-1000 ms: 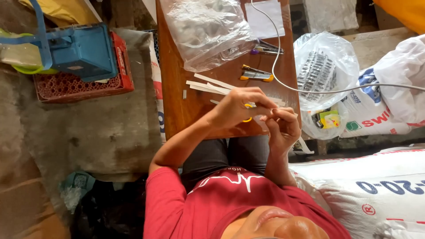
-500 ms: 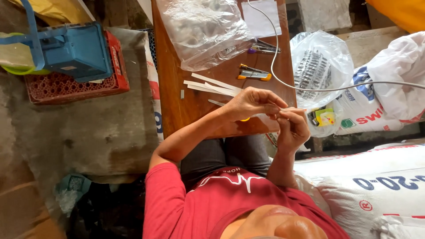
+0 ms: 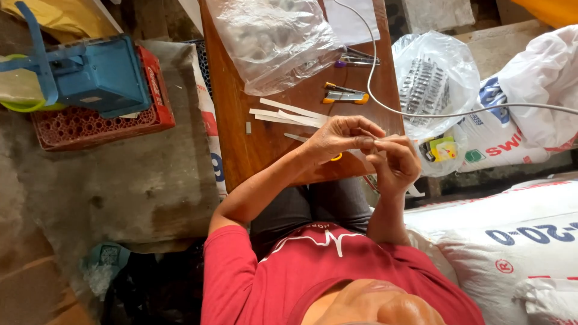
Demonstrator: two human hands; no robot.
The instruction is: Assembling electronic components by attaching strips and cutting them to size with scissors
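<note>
My left hand [image 3: 342, 137] and my right hand [image 3: 394, 164] meet over the near edge of a brown wooden table [image 3: 241, 138]. Their fingertips pinch a small thin pale piece [image 3: 376, 142] between them; it is too small to tell what it is. Something yellow [image 3: 336, 157] shows just under my left hand. Thin white strips [image 3: 288, 114] lie on the table just beyond my left hand. A yellow utility knife [image 3: 344, 94] lies a little farther away.
A clear plastic bag [image 3: 274, 39], a white sheet [image 3: 352, 21] and a purple-handled tool [image 3: 356, 59] lie at the table's far end. A white cable [image 3: 385, 105] crosses it. Sacks [image 3: 518, 222] and bags [image 3: 433, 84] stand right; a blue box on a red crate [image 3: 96, 114] stands left.
Both hands have stayed together at the table's near edge, with the fingers shifting slightly around the small piece. The view has drifted a little.
</note>
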